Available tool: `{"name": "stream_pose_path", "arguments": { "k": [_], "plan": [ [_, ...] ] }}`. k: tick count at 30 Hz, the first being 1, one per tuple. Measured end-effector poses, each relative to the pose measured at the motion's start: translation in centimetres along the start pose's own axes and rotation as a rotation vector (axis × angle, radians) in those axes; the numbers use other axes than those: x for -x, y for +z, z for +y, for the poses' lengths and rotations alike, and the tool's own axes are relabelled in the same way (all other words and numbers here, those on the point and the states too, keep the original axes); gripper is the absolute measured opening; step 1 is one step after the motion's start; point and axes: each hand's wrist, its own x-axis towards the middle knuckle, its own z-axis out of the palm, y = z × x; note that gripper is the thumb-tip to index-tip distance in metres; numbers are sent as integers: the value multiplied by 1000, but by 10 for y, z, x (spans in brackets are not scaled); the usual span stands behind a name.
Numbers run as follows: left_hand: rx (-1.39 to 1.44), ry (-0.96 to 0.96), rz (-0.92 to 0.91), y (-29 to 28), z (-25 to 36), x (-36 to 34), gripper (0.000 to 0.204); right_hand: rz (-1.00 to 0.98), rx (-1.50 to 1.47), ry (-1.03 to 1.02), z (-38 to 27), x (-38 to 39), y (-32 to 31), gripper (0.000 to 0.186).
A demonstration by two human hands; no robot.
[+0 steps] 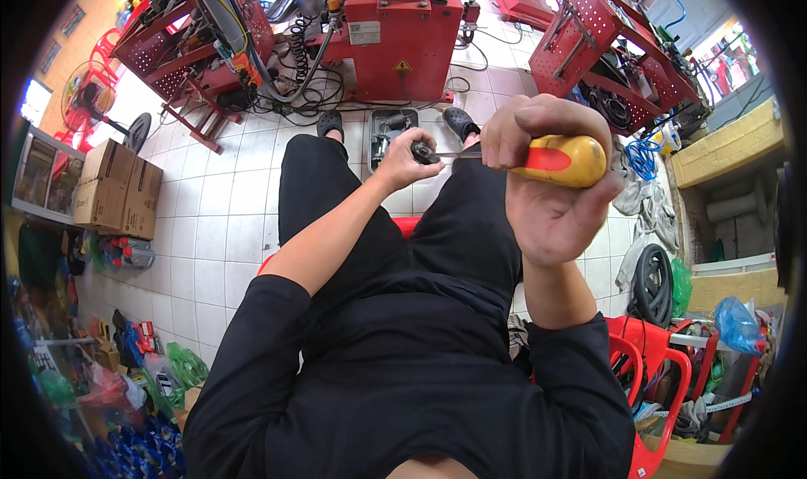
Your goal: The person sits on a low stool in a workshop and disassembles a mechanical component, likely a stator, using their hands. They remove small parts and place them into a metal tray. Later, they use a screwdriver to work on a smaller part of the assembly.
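Note:
My right hand point(548, 218) is raised near the camera, its fingers curled round a screwdriver point(565, 161) with a yellow handle and a red patch. The thin metal shaft points left and meets a small dark part point(423, 151) that my left hand point(400, 164) pinches between thumb and fingers. What kind of part it is I cannot make out, nor exactly where the tip touches it. Both hands are above my lap, over black trousers. On the floor between my feet lies a shallow grey tray point(372, 142) with dark metal pieces in it.
Ahead stands a red machine point(402, 58) with cables on the tiled floor. Red perforated racks point(576, 42) flank it. Cardboard boxes point(105, 185) are at the left. At the right are a blue coiled hose point(643, 156), black tyres point(653, 284) and a red plastic chair point(677, 395).

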Motion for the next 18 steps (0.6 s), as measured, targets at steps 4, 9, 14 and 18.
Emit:
{"name": "stream_pose_path", "arguments": {
  "k": [4, 9, 14, 18],
  "plan": [
    [57, -28, -2, 0, -4, 1, 34, 50, 38, 7, 2, 1, 4, 69],
    [28, -32, 13, -2, -10, 0, 34, 155, 95, -39, 5, 1, 8, 65],
    [36, -21, 30, 0, -7, 0, 33, 100, 155, -33, 2, -1, 5, 63],
    [13, 6, 12, 0, -9, 0, 33, -140, 16, -89, -2, -5, -9, 54]
  ]
}}
